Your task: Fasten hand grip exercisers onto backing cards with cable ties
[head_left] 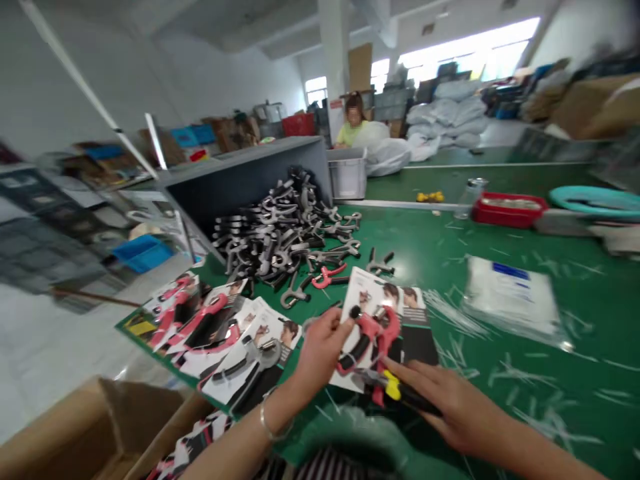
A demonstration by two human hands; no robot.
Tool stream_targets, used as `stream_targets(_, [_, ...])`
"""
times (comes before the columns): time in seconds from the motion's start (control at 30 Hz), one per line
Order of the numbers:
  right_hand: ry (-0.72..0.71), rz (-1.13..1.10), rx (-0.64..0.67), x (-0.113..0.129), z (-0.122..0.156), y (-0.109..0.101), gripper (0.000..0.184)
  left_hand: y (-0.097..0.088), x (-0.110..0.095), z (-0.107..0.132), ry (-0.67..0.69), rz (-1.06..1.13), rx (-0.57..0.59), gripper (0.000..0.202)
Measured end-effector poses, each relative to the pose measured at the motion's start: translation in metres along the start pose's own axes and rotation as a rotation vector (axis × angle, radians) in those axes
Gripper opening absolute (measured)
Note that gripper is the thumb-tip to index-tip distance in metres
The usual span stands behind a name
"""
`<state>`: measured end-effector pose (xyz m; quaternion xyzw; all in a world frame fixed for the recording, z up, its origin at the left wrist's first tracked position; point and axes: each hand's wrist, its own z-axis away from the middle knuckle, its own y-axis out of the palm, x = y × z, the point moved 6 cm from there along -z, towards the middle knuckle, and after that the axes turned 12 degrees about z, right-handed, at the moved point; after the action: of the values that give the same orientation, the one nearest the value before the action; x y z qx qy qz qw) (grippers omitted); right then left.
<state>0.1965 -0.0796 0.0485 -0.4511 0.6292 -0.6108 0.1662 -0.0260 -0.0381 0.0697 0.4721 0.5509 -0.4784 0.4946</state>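
My left hand (pixel 320 347) pinches the left edge of a printed card (pixel 387 313) that carries a pink and black hand gripper (pixel 373 340). My right hand (pixel 440 400) is closed around a small cutter with a yellow and black handle (pixel 400 390), its tip at the card's lower edge. To the left of the card lie several finished cards with grippers fastened on them (pixel 215 327). A pile of grey and black grippers (pixel 285 233) sits behind, on the green table (pixel 500 373).
A cardboard box (pixel 90 427) with packed cards stands at the lower left. A stack of clear bags (pixel 513 297) lies to the right, with cut ties scattered round it. A red tray (pixel 507 208) and a grey bin (pixel 347 175) stand farther back. A person in yellow (pixel 354 127) sits far off.
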Motion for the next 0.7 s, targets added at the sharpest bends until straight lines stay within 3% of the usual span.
stream_targets(0.13, [0.149,-0.303,0.026,0.009,-0.020,0.008,0.052,-0.009,-0.012,-0.008,0.149,-0.072,-0.156,0.020])
stream_targets(0.33, [0.346,-0.242,-0.012,-0.007,-0.015,0.011,0.056,0.004,-0.009,-0.018,0.227,0.012,-0.309,0.021])
stream_targets(0.43, [0.384,-0.374,0.005,-0.007,-0.007,0.015,0.058,0.005,-0.003,-0.023,0.266,0.062,-0.388,0.021])
stream_targets(0.53, [0.478,-0.496,0.011,-0.003,0.004,0.027,0.059,0.005,0.003,-0.027,0.279,0.129,-0.414,0.022])
stream_targets(0.7, [0.587,-0.373,-0.056,0.007,0.004,0.049,0.061,0.005,0.009,-0.028,0.303,0.110,-0.470,0.023])
